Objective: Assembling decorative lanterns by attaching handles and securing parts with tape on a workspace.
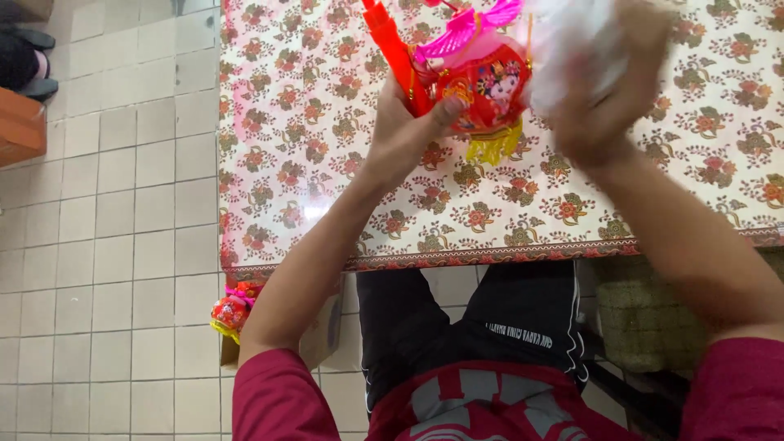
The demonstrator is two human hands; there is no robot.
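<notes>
My left hand (406,122) grips a red toy lantern (482,86) with a pink winged top, a yellow tassel fringe and a red stick handle (392,45), held above the table. My right hand (608,94) is blurred and closed on a clear plastic bag (567,37) right beside the lantern's right side. Both hands hover over a table covered with a floral cloth (310,139).
A cardboard box (322,339) on the tiled floor (114,245) under the table's left edge holds another red lantern (231,310). A woven basket (641,322) stands under the table at right. A wooden piece and a person's shoes are at far left.
</notes>
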